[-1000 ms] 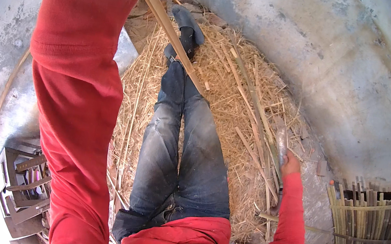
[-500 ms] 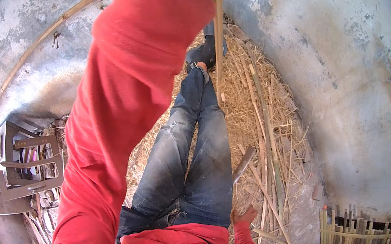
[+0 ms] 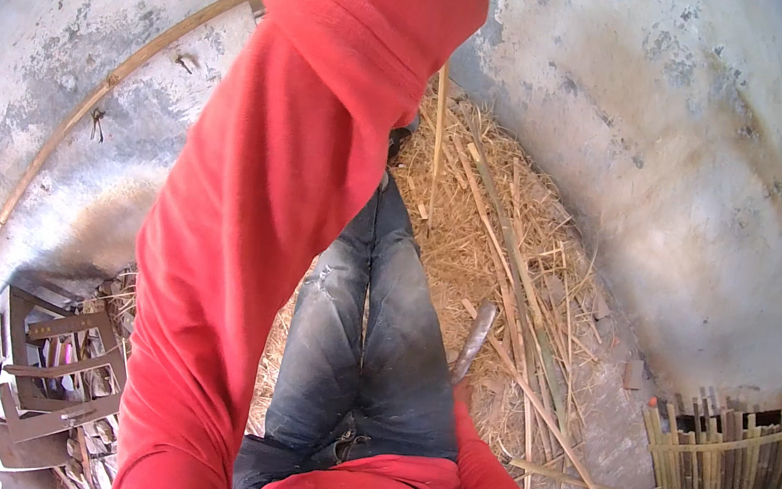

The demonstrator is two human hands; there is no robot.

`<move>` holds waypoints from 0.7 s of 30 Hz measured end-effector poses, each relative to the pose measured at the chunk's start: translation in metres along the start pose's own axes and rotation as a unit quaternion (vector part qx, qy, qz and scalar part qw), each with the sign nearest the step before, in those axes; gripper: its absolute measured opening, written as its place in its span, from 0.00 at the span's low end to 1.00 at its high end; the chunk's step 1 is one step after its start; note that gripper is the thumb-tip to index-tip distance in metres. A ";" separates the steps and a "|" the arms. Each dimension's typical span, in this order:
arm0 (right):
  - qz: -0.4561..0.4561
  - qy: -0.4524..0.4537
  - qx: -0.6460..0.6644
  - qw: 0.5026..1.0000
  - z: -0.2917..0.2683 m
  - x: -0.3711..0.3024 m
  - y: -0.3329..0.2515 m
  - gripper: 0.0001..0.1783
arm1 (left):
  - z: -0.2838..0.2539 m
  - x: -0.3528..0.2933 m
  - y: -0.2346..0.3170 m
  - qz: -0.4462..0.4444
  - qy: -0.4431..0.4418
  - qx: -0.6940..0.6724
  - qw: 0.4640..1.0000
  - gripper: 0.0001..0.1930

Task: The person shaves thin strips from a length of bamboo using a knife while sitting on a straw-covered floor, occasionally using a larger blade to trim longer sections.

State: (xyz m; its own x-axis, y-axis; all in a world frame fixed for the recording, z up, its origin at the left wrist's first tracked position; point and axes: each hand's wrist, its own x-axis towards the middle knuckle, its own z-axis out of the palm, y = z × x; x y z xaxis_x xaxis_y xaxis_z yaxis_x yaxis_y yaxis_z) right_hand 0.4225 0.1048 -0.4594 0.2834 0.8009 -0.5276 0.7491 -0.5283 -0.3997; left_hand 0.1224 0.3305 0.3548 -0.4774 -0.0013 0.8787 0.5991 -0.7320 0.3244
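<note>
Right hand (image 3: pixel 463 394), mostly hidden near the hip, grips a dark blade-like tool (image 3: pixel 475 336) over the straw bed (image 3: pixel 472 247); the left hand is out of view beyond its raised red sleeve (image 3: pixel 265 206). A thin bamboo strip (image 3: pixel 436 140) emerges behind that sleeve, and a bamboo basket (image 3: pixel 720 476) sits right

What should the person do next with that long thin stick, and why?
Probably lower the raised left arm, bringing the thin bamboo strip down toward the dark blade by the right hand. The left hand is out of view above, and that arm hides much of the legs.
</note>
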 end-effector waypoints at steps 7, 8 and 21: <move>0.052 -0.002 0.021 0.998 -0.012 -0.022 -0.032 0.36 | -0.018 0.019 -0.072 -0.001 0.078 0.054 0.995 0.24; 0.020 0.004 -0.025 0.999 -0.030 -0.035 -0.038 0.35 | -0.018 0.021 -0.076 0.001 0.072 0.051 0.996 0.24; -0.144 0.113 -0.155 0.971 -0.030 -0.048 0.022 0.35 | -0.008 0.004 -0.078 -0.022 0.031 0.019 0.999 0.31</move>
State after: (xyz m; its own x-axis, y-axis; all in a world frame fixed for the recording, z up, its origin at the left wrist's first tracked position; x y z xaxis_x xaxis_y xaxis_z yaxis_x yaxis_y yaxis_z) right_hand 0.4433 0.0634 -0.4199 0.1327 0.9628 -0.2354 0.9510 -0.1906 -0.2436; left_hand 0.0682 0.3818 0.3302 -0.5413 -0.0123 0.8408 0.6005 -0.7056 0.3762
